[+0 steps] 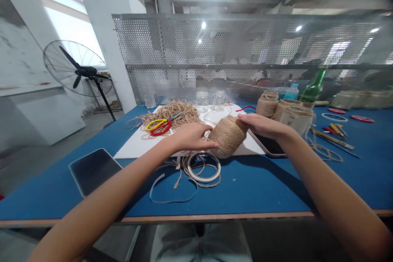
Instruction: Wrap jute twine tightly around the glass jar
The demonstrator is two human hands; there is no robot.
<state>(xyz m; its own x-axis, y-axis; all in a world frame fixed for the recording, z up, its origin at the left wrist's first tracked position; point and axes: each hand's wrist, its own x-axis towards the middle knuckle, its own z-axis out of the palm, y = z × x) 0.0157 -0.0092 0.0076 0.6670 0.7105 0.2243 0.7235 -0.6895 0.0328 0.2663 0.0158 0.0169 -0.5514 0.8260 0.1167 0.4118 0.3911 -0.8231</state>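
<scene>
A jar wrapped in jute twine is held tilted above the table between my two hands. My left hand grips its left side, thumb along the lower edge and fingers curled behind. My right hand holds the upper right end with its fingertips. The jar's mouth is hidden. Just below lies a white tape roll on loose loops of twine. Behind my left hand, scissors with one yellow and one red handle rest on a heap of twine.
A white sheet covers part of the blue table. Two clear jars stand at the back. Right are twine-wrapped jars, a green bottle, a phone and tweezers. A dark tablet-like slab lies left.
</scene>
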